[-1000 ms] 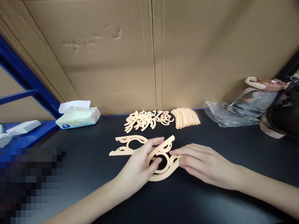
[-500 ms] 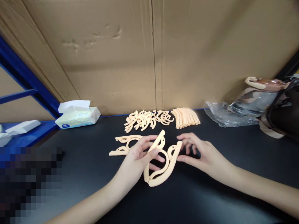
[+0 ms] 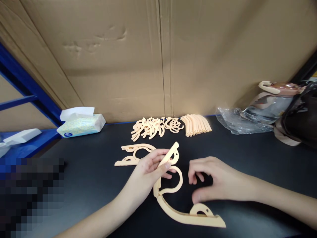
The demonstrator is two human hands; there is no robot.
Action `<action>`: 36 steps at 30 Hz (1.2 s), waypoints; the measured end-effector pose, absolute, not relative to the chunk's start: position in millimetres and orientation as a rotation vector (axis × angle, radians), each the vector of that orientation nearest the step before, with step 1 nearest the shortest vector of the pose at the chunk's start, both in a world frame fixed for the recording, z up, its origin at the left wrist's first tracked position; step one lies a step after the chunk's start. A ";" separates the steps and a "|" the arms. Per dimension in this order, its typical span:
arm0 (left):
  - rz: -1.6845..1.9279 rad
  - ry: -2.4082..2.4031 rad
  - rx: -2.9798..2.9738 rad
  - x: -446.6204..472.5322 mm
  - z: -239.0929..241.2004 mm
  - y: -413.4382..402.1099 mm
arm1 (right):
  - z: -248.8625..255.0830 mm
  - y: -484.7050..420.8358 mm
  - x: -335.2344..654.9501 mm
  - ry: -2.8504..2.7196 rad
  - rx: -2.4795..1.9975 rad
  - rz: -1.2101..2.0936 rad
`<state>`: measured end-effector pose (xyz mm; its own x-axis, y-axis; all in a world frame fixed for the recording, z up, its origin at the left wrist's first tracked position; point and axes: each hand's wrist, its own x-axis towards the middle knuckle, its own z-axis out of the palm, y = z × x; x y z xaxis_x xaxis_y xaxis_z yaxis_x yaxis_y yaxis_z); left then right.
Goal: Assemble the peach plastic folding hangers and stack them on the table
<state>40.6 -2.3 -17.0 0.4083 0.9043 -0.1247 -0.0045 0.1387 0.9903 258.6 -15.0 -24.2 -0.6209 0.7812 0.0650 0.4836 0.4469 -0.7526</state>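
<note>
My left hand (image 3: pixel 148 173) grips one arm of a cream folding plastic hanger (image 3: pixel 173 195), lifting that arm's tip above the black table (image 3: pixel 99 185). The hanger's other arm lies swung open on the table toward me, ending near the front edge. My right hand (image 3: pixel 218 181) hovers just right of the hanger with its fingers curled downward and nothing in them, the thumb close to the opened arm. A second cream hanger piece (image 3: pixel 133 153) lies flat just behind my left hand.
A heap of small cream hooks (image 3: pixel 153 126) and a row of cream strips (image 3: pixel 196 125) lie by the cardboard wall. A tissue pack (image 3: pixel 80 124) sits at the left, a clear plastic bag (image 3: pixel 237 120) and a black bag (image 3: pixel 300 122) at the right.
The folded hanger has been swung open; its right arm now lies flat toward me. My right hand let go of it and drew back to the right.
</note>
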 end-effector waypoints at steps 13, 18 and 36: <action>0.816 0.944 1.393 34.8 -19.6 3.3 | -20.7 -20.6 260.0 -2.533 -1.047 0.884; 0.810 0.965 1.459 35.4 -19.1 3.1 | -19.9 -12.1 266.3 -2.293 -1.081 1.197; 0.612 0.937 2.337 27.6 -33.6 3.7 | -33.8 9.5 270.1 -1.741 -1.040 1.502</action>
